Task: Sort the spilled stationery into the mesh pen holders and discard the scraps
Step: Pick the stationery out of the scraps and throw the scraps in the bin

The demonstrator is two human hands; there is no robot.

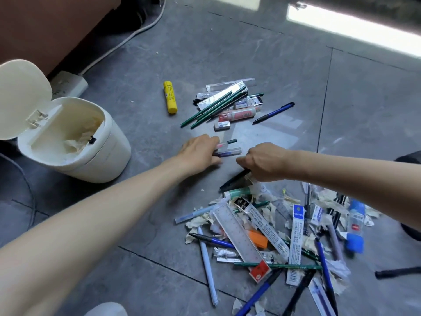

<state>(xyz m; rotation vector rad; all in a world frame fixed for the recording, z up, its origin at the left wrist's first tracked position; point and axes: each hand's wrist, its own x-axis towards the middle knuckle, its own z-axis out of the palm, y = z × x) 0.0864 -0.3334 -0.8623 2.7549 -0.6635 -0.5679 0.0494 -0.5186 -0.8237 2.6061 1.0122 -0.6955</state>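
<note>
Where floor (145, 208) separates bin (102, 160) from pile (268, 238), left hand (200, 151) grips pens (230, 152); right hand (262, 163) grips black pen (234, 179).

Dark grey, faintly veined stone floor tiles (227, 53) fill the frame. At left is a cream plastic flip-lid bin (95, 160). Upper centre: a yellow glue stick (170, 96), dark green pencils (214, 108), a blue-and-black pen (273, 112). At centre: a black pen (234, 179) and clear-barrelled pens (227, 149) with pink and blue cores. Lower right: pale yellowish paper scraps (198, 221), a clear plastic ruler (237, 233) with a red label, an orange block (258, 239).
</note>
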